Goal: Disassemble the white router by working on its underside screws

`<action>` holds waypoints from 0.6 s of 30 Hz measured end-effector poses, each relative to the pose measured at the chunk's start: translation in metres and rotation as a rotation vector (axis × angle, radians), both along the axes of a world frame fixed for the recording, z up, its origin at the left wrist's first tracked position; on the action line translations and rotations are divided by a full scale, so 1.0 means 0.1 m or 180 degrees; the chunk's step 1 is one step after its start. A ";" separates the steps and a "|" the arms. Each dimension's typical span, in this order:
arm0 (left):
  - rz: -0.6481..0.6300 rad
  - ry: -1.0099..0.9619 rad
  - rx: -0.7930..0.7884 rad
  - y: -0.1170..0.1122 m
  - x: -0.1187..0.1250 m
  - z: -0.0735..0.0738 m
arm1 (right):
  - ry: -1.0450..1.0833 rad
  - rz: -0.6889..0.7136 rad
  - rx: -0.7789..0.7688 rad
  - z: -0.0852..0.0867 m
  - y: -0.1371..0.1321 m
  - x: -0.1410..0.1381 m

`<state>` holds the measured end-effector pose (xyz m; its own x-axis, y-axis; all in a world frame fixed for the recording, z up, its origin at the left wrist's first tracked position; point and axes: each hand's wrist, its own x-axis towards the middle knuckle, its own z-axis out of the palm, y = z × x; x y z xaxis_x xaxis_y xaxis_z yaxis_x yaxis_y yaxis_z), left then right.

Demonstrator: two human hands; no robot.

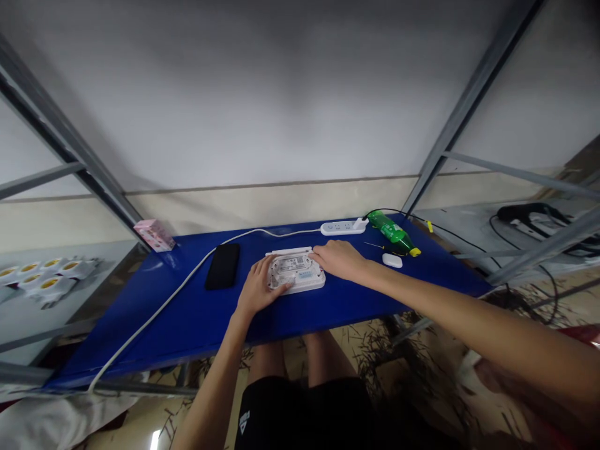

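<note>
A white router [295, 273] lies upside down on the blue table [187, 319], its label and vents facing up. My left hand [259, 287] grips its left side, with the fingers spread over the underside. My right hand [337, 260] presses on its right side, with the fingertips on the casing. A black smartphone [223, 265] lies face down to the left of my left hand. To the right of my right hand are a small screwdriver [382, 247] and a white oval case [392, 260].
A white power strip [342, 228] and a green plastic bottle [392, 232] stand along the far edge, and a pink box [154, 235] sits at the far left corner. A white cable [164, 300] crosses the table. Grey metal struts frame both sides.
</note>
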<state>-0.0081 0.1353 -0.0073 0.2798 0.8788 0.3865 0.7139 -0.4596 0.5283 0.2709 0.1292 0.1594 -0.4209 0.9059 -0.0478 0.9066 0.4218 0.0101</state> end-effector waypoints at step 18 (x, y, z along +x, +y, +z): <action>-0.0006 -0.0028 -0.0082 0.00 0.01 0.03 | 0.0044 0.0107 -0.0095 0.04 0.04 -0.01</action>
<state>-0.0071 0.1348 -0.0048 0.2782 0.8880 0.3663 0.7083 -0.4472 0.5462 0.2696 0.1334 0.1634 -0.4519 0.8894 -0.0687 0.8919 0.4520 -0.0154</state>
